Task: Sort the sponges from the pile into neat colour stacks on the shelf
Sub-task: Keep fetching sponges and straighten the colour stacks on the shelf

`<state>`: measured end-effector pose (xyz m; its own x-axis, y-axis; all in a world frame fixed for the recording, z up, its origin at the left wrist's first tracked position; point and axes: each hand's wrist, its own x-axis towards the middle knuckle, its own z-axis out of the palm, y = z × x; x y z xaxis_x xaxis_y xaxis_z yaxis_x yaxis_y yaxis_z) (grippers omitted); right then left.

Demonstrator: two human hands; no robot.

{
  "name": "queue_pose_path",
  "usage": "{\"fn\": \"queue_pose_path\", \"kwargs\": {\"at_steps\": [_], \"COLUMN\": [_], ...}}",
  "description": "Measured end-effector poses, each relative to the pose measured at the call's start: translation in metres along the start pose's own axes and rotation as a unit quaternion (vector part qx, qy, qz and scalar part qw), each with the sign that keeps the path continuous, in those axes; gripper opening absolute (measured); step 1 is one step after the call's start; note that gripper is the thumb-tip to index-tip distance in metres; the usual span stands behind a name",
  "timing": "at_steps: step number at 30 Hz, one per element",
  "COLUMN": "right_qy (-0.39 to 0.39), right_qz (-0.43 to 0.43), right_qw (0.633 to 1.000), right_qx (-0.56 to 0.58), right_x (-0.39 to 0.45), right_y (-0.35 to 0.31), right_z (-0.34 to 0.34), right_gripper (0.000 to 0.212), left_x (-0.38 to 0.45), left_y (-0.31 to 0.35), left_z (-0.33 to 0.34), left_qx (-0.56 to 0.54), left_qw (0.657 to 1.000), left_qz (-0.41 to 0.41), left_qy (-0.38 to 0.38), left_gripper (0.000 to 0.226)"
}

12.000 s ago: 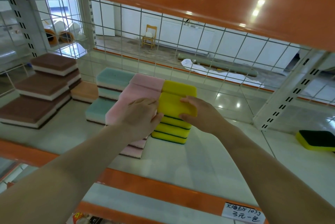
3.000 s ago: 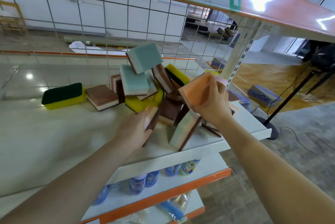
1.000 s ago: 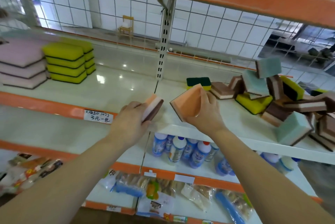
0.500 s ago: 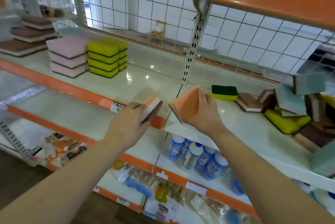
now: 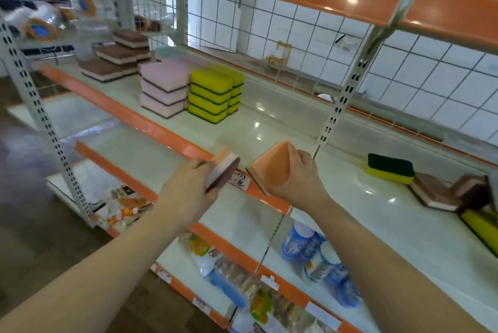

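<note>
I have an orange sponge (image 5: 270, 168) in my right hand (image 5: 296, 179), fingers curled over its far edge, orange face tilted up and toward me, one corner pointing down at the shelf lip. My left hand (image 5: 188, 187) grips a second, orange-topped sponge (image 5: 223, 171) edge-on, showing its orange, white and brown layers. The two sponges sit close together but apart, both hovering over the orange front edge of the shelf (image 5: 167, 133).

Everything turns on the yellow stack (image 5: 213, 95). Both held sponges lie well to the right of it and nearer me, so the coming move, as I judge it, runs leftward and away along the shelf. The pink stack (image 5: 164, 90) stands touching the yellow stack's left side, and the brown stacks (image 5: 116, 60) sit farther left again. I cannot make out an orange stack from here; if one exists it is hidden behind those. The left hand is the nearer one to the yellow stack, so I would expect it to place first, long side parallel to the shelf edge like the others.

To the right of the yellow stack, past the upright post (image 5: 342, 90), a green-topped yellow sponge (image 5: 390, 168) and loose brown sponges (image 5: 436, 192) remain unsorted.
</note>
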<state>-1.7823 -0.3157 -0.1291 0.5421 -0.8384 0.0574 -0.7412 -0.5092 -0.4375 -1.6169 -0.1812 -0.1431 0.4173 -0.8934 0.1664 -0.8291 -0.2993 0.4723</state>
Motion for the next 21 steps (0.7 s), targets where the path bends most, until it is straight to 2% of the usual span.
{"fn": "queue_pose_path", "kwargs": {"at_steps": [7, 16, 21], "right_qy": [-0.005, -0.036, -0.056], "right_qz": [-0.01, -0.004, -0.002], "right_qw": [1.0, 0.999, 0.998], "right_qx": [0.005, 0.008, 0.009], "right_x": [0.026, 0.071, 0.096], "right_y": [-0.056, -0.147, -0.194], "right_z": [0.028, 0.071, 0.097], "right_gripper": [0.104, 0.105, 0.109], "left_x": [0.019, 0.042, 0.053], "left_y": [-0.056, -0.15, -0.201], "left_z": [-0.031, -0.088, -0.112], "left_qx": [0.014, 0.033, 0.04], "left_qw": [1.0, 0.999, 0.999], "left_qz": [0.01, 0.001, -0.007], "left_qy": [-0.003, 0.002, 0.006], "left_gripper": [0.051, 0.057, 0.051]}}
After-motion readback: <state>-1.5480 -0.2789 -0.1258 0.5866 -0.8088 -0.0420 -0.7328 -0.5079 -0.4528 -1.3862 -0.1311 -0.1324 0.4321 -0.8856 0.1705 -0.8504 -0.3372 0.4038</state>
